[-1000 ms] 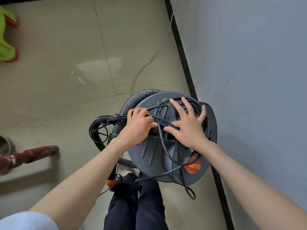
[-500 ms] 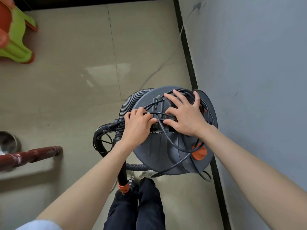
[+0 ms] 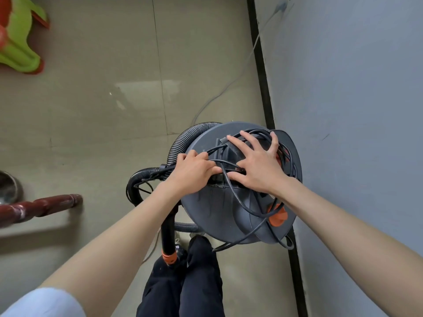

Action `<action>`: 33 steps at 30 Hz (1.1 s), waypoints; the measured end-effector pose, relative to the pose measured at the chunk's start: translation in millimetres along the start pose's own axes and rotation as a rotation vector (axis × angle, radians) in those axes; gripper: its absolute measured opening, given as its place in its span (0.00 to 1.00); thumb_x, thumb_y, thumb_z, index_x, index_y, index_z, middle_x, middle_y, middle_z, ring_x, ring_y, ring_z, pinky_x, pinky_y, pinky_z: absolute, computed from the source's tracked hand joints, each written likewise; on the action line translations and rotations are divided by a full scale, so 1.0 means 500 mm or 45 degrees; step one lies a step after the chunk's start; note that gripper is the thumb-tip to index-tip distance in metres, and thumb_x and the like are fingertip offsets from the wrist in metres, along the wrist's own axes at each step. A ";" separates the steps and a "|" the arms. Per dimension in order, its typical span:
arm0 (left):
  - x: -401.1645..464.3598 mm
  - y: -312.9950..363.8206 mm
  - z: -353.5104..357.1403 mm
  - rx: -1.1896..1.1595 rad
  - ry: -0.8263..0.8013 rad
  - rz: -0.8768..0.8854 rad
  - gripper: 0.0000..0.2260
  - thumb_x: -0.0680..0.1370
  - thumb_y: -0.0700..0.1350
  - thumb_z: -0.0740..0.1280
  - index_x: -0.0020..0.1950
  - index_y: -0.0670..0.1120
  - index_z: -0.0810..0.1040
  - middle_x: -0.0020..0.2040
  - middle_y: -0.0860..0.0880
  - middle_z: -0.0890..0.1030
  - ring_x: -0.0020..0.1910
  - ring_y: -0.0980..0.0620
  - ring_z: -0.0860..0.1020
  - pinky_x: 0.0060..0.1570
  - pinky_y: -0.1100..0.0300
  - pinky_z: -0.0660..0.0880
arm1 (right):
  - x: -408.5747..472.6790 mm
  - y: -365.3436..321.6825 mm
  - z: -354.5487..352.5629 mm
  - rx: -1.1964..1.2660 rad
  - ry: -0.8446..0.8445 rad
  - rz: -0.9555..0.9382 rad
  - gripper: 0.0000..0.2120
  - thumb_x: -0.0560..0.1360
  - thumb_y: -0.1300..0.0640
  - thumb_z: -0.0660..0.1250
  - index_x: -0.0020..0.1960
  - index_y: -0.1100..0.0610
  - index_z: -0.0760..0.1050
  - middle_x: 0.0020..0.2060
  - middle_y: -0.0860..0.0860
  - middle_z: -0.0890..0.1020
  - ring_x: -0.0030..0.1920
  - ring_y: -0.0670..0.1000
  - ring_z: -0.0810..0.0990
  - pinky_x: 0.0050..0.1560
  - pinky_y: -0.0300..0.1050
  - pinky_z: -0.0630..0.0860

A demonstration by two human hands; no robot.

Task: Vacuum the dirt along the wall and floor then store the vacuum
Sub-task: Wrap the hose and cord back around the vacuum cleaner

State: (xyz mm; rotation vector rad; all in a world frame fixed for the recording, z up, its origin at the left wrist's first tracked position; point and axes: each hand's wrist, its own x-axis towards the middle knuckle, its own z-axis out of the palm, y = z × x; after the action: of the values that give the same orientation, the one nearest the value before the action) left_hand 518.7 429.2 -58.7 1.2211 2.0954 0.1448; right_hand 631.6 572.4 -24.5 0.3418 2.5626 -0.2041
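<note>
A round dark grey canister vacuum point(image 3: 219, 216) stands on the tiled floor beside the grey wall point(image 3: 354, 133). Its black power cord point(image 3: 249, 209) lies in loose loops over the lid. A ribbed black hose point(image 3: 183, 138) curves out on the left side, and a black tube with an orange collar point(image 3: 169, 252) hangs below. My left hand point(image 3: 192, 172) rests on the lid with fingers curled over the cord near the top handle. My right hand point(image 3: 256, 165) lies spread on the lid, fingers straight, pressing the cord loops. An orange knob point(image 3: 278, 217) shows near my right wrist.
A black baseboard point(image 3: 263, 76) runs along the wall. A thin grey cable point(image 3: 229, 85) trails across the floor. A green and orange plastic stool point(image 3: 18, 35) sits at top left. A reddish wooden leg point(image 3: 41, 207) and a metal bowl point(image 3: 9, 188) are at left. My dark trouser legs point(image 3: 183, 282) are below.
The view has tilted and the vacuum sits a little nearer the wall in frame. Both hands stay on the lid, with my right fingers shifted slightly over the cord loops.
</note>
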 end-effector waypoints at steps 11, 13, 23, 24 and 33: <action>-0.003 -0.003 0.018 -0.047 0.103 0.027 0.19 0.81 0.56 0.52 0.50 0.46 0.77 0.44 0.51 0.66 0.51 0.47 0.66 0.48 0.56 0.55 | 0.006 -0.010 -0.009 0.085 -0.064 0.017 0.23 0.80 0.37 0.53 0.52 0.46 0.84 0.78 0.39 0.51 0.78 0.48 0.42 0.69 0.72 0.32; -0.002 -0.004 0.019 -0.089 0.114 0.005 0.19 0.81 0.56 0.52 0.50 0.45 0.77 0.44 0.51 0.66 0.50 0.47 0.65 0.49 0.56 0.55 | 0.005 -0.011 -0.005 0.124 -0.024 0.027 0.23 0.80 0.39 0.53 0.51 0.48 0.84 0.77 0.39 0.54 0.78 0.47 0.44 0.69 0.71 0.31; -0.013 -0.033 -0.021 -0.127 0.194 0.005 0.18 0.81 0.55 0.54 0.51 0.45 0.79 0.46 0.50 0.68 0.54 0.45 0.65 0.56 0.55 0.54 | 0.029 -0.033 -0.002 0.342 0.287 0.030 0.26 0.74 0.39 0.55 0.35 0.52 0.85 0.69 0.39 0.71 0.75 0.46 0.58 0.69 0.60 0.31; -0.018 -0.039 -0.032 -0.129 0.216 0.007 0.18 0.81 0.55 0.54 0.50 0.46 0.79 0.46 0.50 0.68 0.53 0.45 0.66 0.56 0.55 0.54 | 0.035 -0.037 -0.005 0.364 0.325 0.020 0.25 0.74 0.39 0.56 0.33 0.52 0.84 0.68 0.39 0.72 0.74 0.46 0.59 0.70 0.60 0.32; -0.084 -0.218 -0.198 -0.188 0.374 -0.098 0.18 0.80 0.55 0.55 0.50 0.47 0.81 0.44 0.53 0.67 0.49 0.49 0.62 0.52 0.58 0.51 | 0.174 -0.193 -0.166 0.331 0.320 -0.126 0.27 0.74 0.39 0.54 0.35 0.52 0.85 0.68 0.39 0.72 0.75 0.45 0.57 0.70 0.61 0.34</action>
State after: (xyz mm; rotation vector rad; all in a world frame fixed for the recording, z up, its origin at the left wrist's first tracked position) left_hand 392.2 359.2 -8.7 1.0814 2.3316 0.4600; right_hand 492.0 515.3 6.2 0.3559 2.8080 -0.5673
